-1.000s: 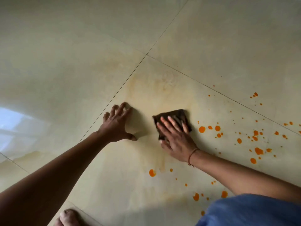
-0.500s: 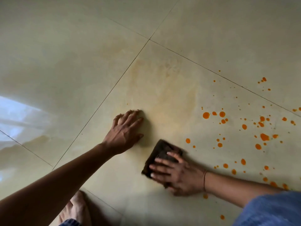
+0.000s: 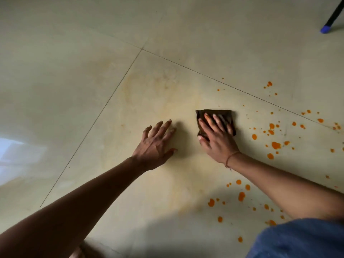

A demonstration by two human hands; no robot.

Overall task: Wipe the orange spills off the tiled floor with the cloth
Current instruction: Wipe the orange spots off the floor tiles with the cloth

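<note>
A dark brown folded cloth (image 3: 225,114) lies flat on the pale tiled floor (image 3: 93,71). My right hand (image 3: 216,138) presses down on it, fingers spread over its near half. My left hand (image 3: 156,144) rests flat on the floor just left of the cloth, fingers apart, holding nothing. Orange spills (image 3: 275,145) dot the tile to the right of the cloth, and more orange drops (image 3: 241,196) lie nearer me, under my right forearm. A faint yellowish smear (image 3: 167,94) covers the tile around and beyond my hands.
A dark pole with a blue tip (image 3: 325,30) touches the floor at the far right corner. My blue clothing (image 3: 297,239) fills the lower right. Grout lines cross beyond the hands. A bright reflection (image 3: 16,151) lies at the left edge.
My right hand has slid the cloth away from me, from close by my body up to beside the left hand's fingertips. The left hand stays planted on the floor.
</note>
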